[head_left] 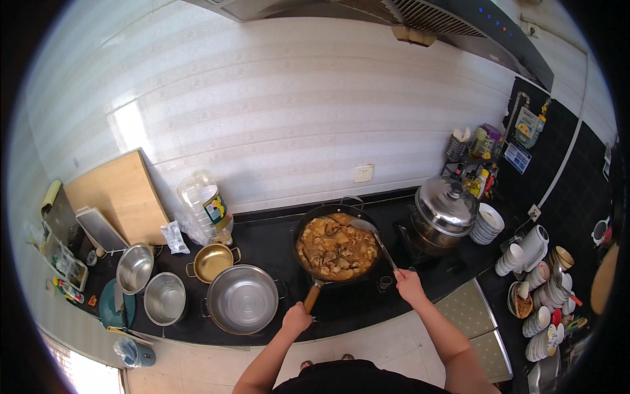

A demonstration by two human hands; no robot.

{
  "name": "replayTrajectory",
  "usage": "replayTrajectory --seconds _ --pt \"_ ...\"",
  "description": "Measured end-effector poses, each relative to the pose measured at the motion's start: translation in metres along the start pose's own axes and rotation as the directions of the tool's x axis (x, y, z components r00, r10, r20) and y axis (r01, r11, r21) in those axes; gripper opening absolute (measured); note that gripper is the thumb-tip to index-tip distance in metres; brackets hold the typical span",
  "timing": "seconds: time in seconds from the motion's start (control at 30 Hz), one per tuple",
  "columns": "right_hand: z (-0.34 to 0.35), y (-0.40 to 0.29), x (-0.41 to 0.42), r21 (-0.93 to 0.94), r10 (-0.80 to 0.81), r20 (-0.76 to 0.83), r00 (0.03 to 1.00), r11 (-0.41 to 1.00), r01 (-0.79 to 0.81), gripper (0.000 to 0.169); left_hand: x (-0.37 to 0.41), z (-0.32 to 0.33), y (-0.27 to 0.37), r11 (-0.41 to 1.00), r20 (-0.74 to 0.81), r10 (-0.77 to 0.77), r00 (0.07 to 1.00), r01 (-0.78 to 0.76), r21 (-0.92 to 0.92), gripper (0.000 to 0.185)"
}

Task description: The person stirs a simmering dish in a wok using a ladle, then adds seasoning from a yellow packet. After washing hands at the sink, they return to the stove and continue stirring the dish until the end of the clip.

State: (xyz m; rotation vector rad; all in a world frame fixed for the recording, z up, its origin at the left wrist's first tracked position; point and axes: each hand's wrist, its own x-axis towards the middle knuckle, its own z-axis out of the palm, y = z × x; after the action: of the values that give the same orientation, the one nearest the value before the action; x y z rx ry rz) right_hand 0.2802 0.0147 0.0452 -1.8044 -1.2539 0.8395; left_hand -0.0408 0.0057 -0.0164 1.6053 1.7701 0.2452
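A dark wok (pixel 299 256) full of brown stew with chunks (pixel 337 246) sits over the stove at the middle of the black counter. Around its wooden handle (pixel 312 297), at the lower left of the wok, my left hand (pixel 297 318) is closed. My right hand (pixel 409 285) grips the handle of a metal spatula (pixel 386 250), to the right of the wok. The spatula's blade lies at the upper right of the stew, by the wok's inner wall.
Left of the wok stand a wide steel pot (pixel 242 299), a golden pan (pixel 212 263) and steel bowls (pixel 165 299). A knife (pixel 118 300) lies on a teal board (pixel 104 305). Rightward are a lidded steamer (pixel 445 207) and stacked bowls (pixel 487 224). A range hood (pixel 325 10) hangs above.
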Motion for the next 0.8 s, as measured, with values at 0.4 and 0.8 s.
replayTrajectory --seconds 0.4,0.8 --pt "0.004 0.004 -0.030 0.163 0.189 0.195 0.962 0.961 -0.222 0.026 -0.001 -0.001 0.003 1.000 0.016 0.002 1.000 -0.002 0.005 0.032" --pt "-0.117 -0.154 -0.021 -0.816 -0.184 0.255 0.949 0.486 0.313 0.021 0.002 0.001 0.001 1.000 0.013 0.003 1.000 -0.003 -0.005 0.031"
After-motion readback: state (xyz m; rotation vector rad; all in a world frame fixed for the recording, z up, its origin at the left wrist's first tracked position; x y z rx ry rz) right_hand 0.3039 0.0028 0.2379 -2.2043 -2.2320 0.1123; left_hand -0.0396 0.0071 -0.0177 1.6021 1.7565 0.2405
